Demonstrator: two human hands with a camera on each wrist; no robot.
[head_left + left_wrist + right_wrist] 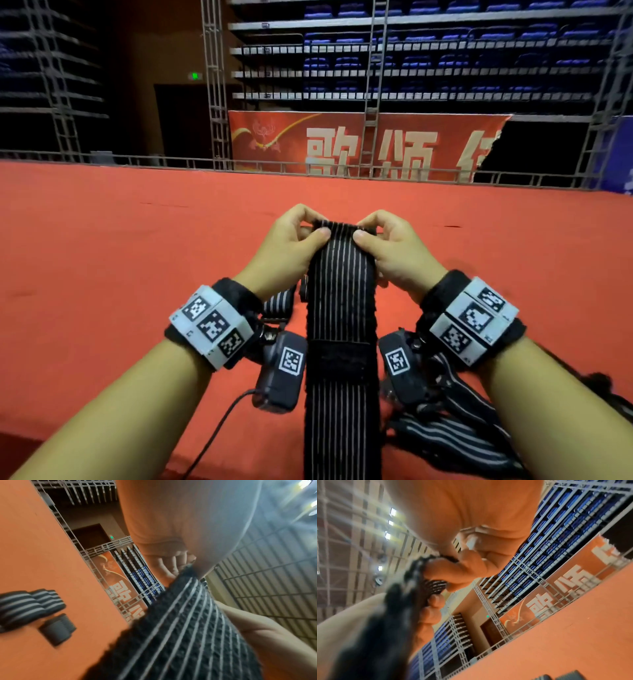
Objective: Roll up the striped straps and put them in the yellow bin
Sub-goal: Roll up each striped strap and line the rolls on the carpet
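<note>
While both hands are pinching its far end, the black elastic strap with thin white stripes is hanging above the red desk's near edge; left hand and right hand should be folding tightly, edges aligned.

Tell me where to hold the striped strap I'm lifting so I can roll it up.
Hold the striped strap at its far end, one side edge per hand, as the left hand and right hand do now, thumbs on top. It hangs long and flat toward you, so a two-sided grip probably keeps the roll straight.
</note>
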